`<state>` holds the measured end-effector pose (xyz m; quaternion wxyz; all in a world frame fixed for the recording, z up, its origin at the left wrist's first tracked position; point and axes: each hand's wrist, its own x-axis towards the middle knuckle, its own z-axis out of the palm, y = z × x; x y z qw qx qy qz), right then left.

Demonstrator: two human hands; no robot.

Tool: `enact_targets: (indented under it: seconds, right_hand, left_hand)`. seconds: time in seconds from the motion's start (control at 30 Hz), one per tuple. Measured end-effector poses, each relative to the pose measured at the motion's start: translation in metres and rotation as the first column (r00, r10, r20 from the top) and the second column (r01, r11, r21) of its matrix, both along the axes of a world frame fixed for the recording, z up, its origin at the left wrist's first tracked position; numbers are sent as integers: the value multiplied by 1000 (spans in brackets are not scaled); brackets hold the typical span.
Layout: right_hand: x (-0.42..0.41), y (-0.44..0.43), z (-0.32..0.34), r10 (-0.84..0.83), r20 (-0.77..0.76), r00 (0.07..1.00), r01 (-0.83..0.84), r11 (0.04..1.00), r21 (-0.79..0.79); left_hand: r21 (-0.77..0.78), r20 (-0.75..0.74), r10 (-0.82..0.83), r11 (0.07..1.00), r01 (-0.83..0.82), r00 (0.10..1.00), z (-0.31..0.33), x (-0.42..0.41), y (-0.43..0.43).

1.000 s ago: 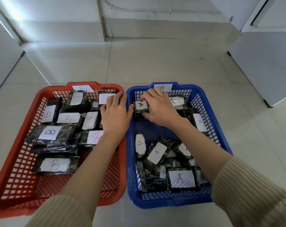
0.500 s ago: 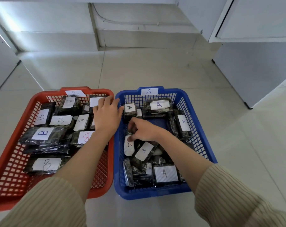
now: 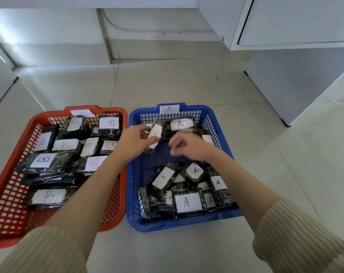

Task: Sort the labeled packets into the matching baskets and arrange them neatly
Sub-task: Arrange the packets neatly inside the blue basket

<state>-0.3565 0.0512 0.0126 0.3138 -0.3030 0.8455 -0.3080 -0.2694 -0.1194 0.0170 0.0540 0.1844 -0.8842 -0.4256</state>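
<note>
Two mesh baskets sit side by side on the floor: a red basket (image 3: 125, 174) tagged B on the left, a blue basket (image 3: 224, 138) tagged A on the right. Each holds several dark packets with white letter labels. My left hand (image 3: 133, 143) reaches over the blue basket's back left part and pinches a dark packet labelled A (image 3: 155, 135), held tilted above the mesh. My right hand (image 3: 189, 144) hovers just right of it, blurred, fingers loosely curled, holding nothing. Another A packet (image 3: 180, 124) lies at the back of the blue basket.
White cabinets (image 3: 297, 79) stand at the right, one more at the far left. A grey wall with a step runs along the back. The tiled floor (image 3: 167, 85) stretches beyond the baskets. The blue basket's middle shows bare mesh (image 3: 161, 158).
My left hand left the red basket and crossed to the blue one, where it now holds an A packet. My right hand rose from the basket's middle toward the back.
</note>
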Motion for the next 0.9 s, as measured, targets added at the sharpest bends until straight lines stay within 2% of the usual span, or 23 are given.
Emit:
enact_targets:
  seconds: [0.03,0.1,0.13,0.2,0.3,0.43,0.5,0.6,0.67,0.73,0.8,0.9]
  right_hand:
    - [5,1,-5,203,-61,977,-189,965,183]
    - [14,0,-9,440,-98,893,-353,817,456]
    - [17,-2,-10,475,-100,874,-370,785,497]
    - [18,-4,-11,472,-115,874,-375,806,459]
    - [17,-6,-9,434,-126,892,-363,854,372]
    - [17,-5,5,371,-59,927,-339,894,292]
    - [11,1,16,269,-59,961,-250,941,226]
    - [-8,21,36,2,-155,988,14,995,102]
    - [-21,37,42,-184,-242,953,196,980,26]
    - [-26,50,40,-270,-379,885,306,951,38]
    - [-21,57,30,-264,-462,847,335,939,77]
    - [-7,59,14,-252,-500,829,347,932,106]
  left_hand:
    - [-24,-16,38,999,-38,999,1,0,-2]
    - [-37,-54,113,993,-115,992,4,1,-4]
    - [-12,-76,148,989,-149,986,5,2,-4]
    - [64,-107,208,977,-202,972,6,2,-7]
    - [111,-127,247,966,-234,961,7,3,-10]
    - [136,-139,269,958,-250,953,8,1,-12]
    - [130,-132,259,962,-242,957,9,0,-10]
    - [129,-117,255,962,-240,960,9,-4,-6]
    - [142,-103,252,961,-237,962,7,-6,-3]
    - [161,-80,227,964,-212,971,3,-10,4]
    - [169,-37,182,970,-174,983,-3,-14,14]
    - [192,16,128,973,-129,992,-13,-20,34]
